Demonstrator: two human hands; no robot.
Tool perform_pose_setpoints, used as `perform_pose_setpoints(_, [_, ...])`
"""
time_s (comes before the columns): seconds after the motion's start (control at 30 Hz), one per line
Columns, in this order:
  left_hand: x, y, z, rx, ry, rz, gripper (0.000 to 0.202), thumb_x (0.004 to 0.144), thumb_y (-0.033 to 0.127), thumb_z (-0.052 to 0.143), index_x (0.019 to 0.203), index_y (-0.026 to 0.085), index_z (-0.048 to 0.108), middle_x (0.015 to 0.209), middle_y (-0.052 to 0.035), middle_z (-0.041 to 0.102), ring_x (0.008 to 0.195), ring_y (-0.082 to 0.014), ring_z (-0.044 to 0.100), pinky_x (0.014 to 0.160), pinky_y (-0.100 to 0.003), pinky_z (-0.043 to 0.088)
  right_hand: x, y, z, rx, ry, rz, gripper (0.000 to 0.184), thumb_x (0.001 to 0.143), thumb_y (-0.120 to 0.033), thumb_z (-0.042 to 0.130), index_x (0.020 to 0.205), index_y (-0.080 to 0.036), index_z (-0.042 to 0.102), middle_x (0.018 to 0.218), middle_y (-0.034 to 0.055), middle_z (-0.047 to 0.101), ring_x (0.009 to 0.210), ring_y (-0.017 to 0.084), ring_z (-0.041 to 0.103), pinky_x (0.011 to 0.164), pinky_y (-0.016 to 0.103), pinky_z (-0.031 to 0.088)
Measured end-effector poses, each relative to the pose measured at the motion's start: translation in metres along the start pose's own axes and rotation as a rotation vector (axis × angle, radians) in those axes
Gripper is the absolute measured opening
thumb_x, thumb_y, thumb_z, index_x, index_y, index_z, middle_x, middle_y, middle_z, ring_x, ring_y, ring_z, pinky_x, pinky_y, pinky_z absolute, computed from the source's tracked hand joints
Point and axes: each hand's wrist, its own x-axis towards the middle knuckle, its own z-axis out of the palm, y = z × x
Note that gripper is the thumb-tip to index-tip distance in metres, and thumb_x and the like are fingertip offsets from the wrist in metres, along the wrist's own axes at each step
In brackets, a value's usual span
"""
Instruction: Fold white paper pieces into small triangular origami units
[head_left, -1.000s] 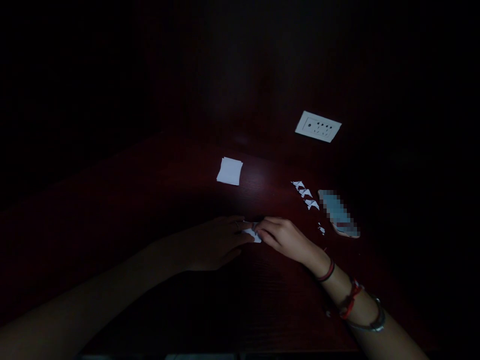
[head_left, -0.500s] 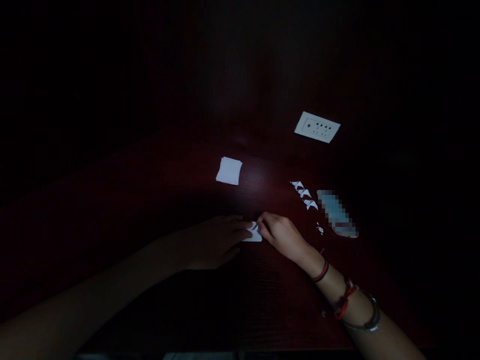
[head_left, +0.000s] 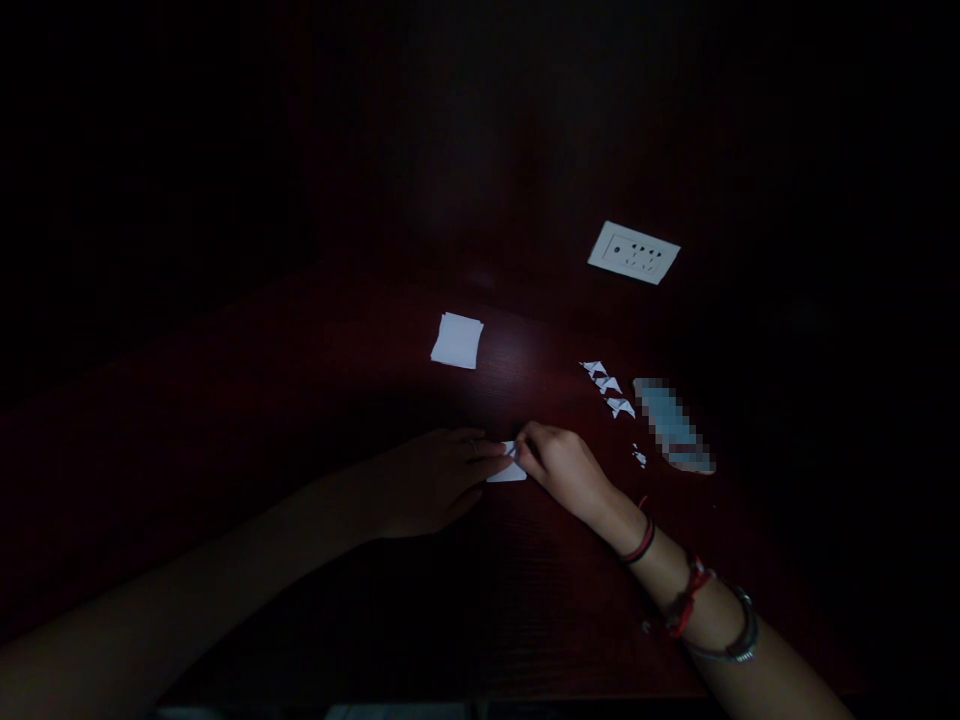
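The left hand (head_left: 442, 485) is wearing 1 thin ring (head_left: 474, 448), which is looking faint in the dimness. The right arm (head_left: 660, 571) is wearing 3 pieces: nearest the wrist, a slim band (head_left: 641, 545) is showing red and black, its short loose end poking out; next, a red cord (head_left: 688, 600) is bunching into a knot; farthest up, a dark bangle (head_left: 746, 645) is gleaming silvery along a ribbed part.

No text (nor any number or sign) can be read.

The table (head_left: 547, 365) bears a sheet (head_left: 508, 473), paper stack (head_left: 457, 341), folded papers (head_left: 621, 406), phone (head_left: 673, 425).
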Motion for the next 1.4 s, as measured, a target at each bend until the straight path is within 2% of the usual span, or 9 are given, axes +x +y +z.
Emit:
perform_pose_setpoints(0.27, [0.002,-0.001,0.004,0.005,0.011,-0.014,0.039,0.084,0.024,0.037,0.123,0.023,0.036,0.126,0.0025,0.04,0.115,-0.0185,0.033,0.095,-0.032,0.026,0.001,0.015,0.001,0.237,0.038,-0.013,0.013,0.08,-0.022,0.043,0.083,-0.015,0.055,0.066,-0.0002,0.056,0.057,0.008,0.05,0.056,0.018,0.036])
perform_pose_setpoints(0.43, [0.001,0.0,0.002,-0.013,0.015,-0.027,0.039,0.084,0.024,0.038,0.122,0.023,0.037,0.126,0.003,0.04,0.114,-0.0188,0.035,0.094,-0.031,0.027,0.0,0.022,-0.004,0.386,-0.041,-0.013,0.021,0.076,-0.033,0.05,0.087,-0.016,0.057,0.062,-0.0026,0.053,0.053,0.007,0.044,0.051,0.018,0.034])
perform_pose_setpoints(0.63, [0.001,0.0,0.005,-0.007,0.025,-0.029,0.039,0.084,0.024,0.036,0.123,0.022,0.036,0.126,0.0025,0.04,0.115,-0.0201,0.033,0.093,-0.032,0.028,0.002,0.021,0.002,0.378,-0.062,0.006,0.014,0.075,-0.026,0.05,0.075,-0.015,0.059,0.063,-0.0014,0.054,0.057,0.008,0.046,0.054,0.019,0.035])
perform_pose_setpoints(0.83, [0.001,0.001,0.004,-0.026,0.037,-0.026,0.037,0.084,0.023,0.037,0.121,0.024,0.037,0.124,0.0032,0.042,0.114,-0.0181,0.034,0.094,-0.031,0.026,0.007,0.016,0.005,0.324,-0.068,0.146,0.011,0.072,-0.02,0.049,0.068,-0.015,0.058,0.062,-0.0014,0.057,0.055,0.008,0.049,0.054,0.018,0.035])
perform_pose_setpoints(1.03, [0.003,0.002,0.001,-0.035,0.034,-0.022,0.036,0.083,0.023,0.037,0.119,0.023,0.041,0.122,0.0024,0.044,0.113,-0.0182,0.036,0.093,-0.032,0.028,0.009,0.013,0.003,0.274,-0.036,0.195,0.011,0.069,-0.015,0.048,0.065,-0.015,0.058,0.062,-0.001,0.058,0.057,0.008,0.051,0.054,0.018,0.035])
perform_pose_setpoints(1.27, [0.001,0.001,0.002,-0.024,0.027,-0.014,0.037,0.084,0.023,0.036,0.121,0.023,0.038,0.123,0.0023,0.043,0.113,-0.0182,0.035,0.094,-0.032,0.027,0.006,0.019,0.003,0.41,-0.103,0.116,0.017,0.074,-0.028,0.049,0.071,-0.014,0.058,0.066,-0.0008,0.058,0.059,0.008,0.05,0.055,0.018,0.036])
perform_pose_setpoints(1.4, [0.003,0.001,0.003,-0.034,0.041,-0.032,0.037,0.084,0.024,0.037,0.12,0.024,0.039,0.123,0.0028,0.044,0.113,-0.0182,0.035,0.093,-0.032,0.027,0.007,0.018,0.006,0.38,-0.077,0.162,0.012,0.072,-0.024,0.051,0.069,-0.014,0.057,0.063,-0.0012,0.056,0.056,0.008,0.049,0.053,0.018,0.035])
